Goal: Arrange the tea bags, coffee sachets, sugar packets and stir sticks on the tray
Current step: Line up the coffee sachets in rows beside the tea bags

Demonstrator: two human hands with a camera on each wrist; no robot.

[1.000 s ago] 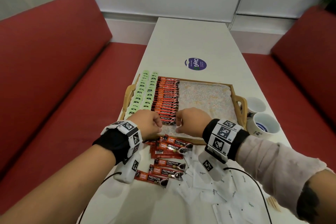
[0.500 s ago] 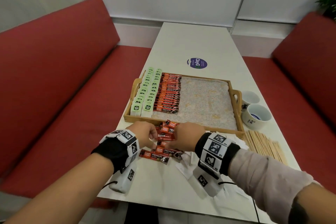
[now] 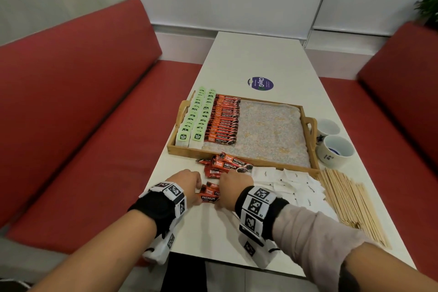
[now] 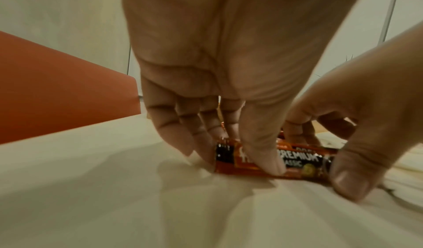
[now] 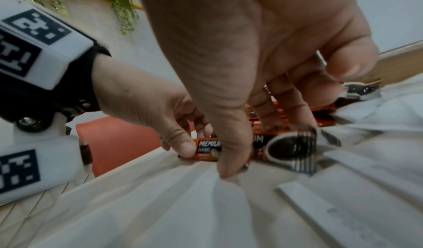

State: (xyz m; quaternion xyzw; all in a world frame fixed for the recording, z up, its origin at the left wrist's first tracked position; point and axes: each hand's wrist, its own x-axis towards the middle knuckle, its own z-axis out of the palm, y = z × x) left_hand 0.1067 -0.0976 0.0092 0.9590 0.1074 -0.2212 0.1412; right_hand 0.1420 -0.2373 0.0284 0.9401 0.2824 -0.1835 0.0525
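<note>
Both hands worked a small stack of coffee sachets (image 3: 209,193) lying on the table (image 3: 256,59) just in front of the tray (image 3: 239,159). The left hand (image 3: 189,184) pinched one end between curled fingers (image 4: 201,143) and thumb; the right hand (image 3: 233,185) pinched the other end the same way. More loose sachets (image 3: 227,165) lay against the tray's near rim, with sugar packets (image 3: 291,185) and stir sticks (image 3: 350,199) to its front right. On the tray's left stood rows of tea bags (image 3: 195,118) and coffee sachets (image 3: 225,121)
</note>
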